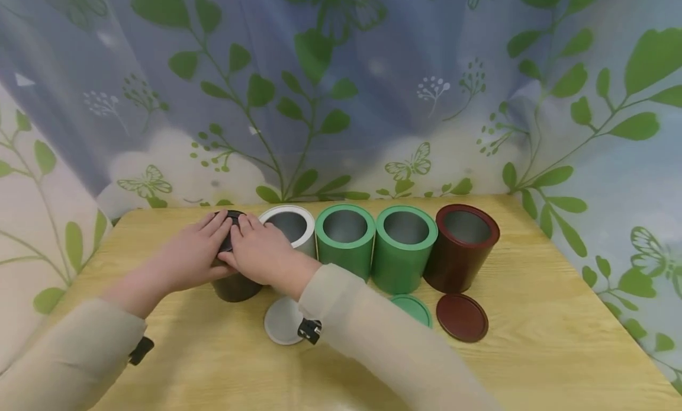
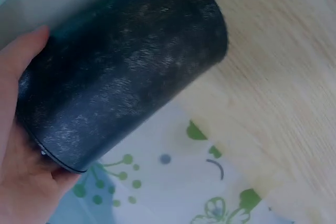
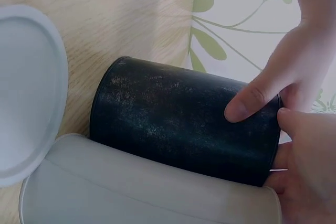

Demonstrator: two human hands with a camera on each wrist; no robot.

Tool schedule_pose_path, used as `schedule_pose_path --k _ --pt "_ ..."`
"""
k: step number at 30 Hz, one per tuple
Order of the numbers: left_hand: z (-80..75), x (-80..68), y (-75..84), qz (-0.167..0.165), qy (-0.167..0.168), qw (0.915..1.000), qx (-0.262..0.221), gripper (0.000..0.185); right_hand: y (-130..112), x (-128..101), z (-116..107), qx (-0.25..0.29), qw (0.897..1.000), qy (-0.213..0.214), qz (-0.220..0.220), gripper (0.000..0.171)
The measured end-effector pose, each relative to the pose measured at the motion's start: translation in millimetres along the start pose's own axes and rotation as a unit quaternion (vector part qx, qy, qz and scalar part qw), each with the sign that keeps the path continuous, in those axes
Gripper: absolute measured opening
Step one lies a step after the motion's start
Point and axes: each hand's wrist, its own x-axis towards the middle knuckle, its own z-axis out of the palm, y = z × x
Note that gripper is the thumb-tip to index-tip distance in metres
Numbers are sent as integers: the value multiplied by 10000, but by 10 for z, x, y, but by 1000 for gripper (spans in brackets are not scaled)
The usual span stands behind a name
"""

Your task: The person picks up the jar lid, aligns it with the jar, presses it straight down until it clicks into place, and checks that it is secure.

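Both hands, left [image 1: 194, 254] and right [image 1: 262, 252], curl over the top of the black canister [image 1: 232, 283], leftmost in the row on the surface [image 1: 533, 340], apparently pressing its lid [image 1: 230, 220] shut; next likely calls for even downward pressure.

Five cylindrical tins stand in one row on the wooden table [image 1: 533, 363], counted outward from the black tin [image 1: 234, 285] at the row's left end. There is one black tin, one white tin [image 1: 292, 224] touching it on its right, two green tins further right, the first [image 1: 344, 240] and the second [image 1: 402, 248], and one dark red tin [image 1: 462, 248] farthest from the black one.

Three loose lids lie in front of the row: one white lid [image 1: 282, 320] nearest the black tin, one green lid [image 1: 412, 309] partly hidden by a sleeve, and one dark red lid [image 1: 462, 317].

Two hands rest on the black tin's top: one left hand [image 1: 193, 254] and one right hand [image 1: 261, 252].
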Motion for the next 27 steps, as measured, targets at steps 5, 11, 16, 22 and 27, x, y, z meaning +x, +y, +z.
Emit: schedule_pose_path --k 5,11,16,22,27 --pt "17 -101 71 -540 96 9977 402 82 -26 25 -27 58 9999 -129 36 65" --pt "20 -182 180 -864 313 9926 794 73 -60 30 -29 -85 9999 -30 45 66" --pt "-3 -158 194 -797 342 9930 800 68 -46 16 -28 -301 9995 26 61 62" --pt "26 -157 190 -941 418 9928 609 74 -3 13 -32 -427 9991 57 -14 61" --pt "68 -195 198 -1100 580 9917 328 79 36 -29 -1 -187 9997 -4 -146 66"
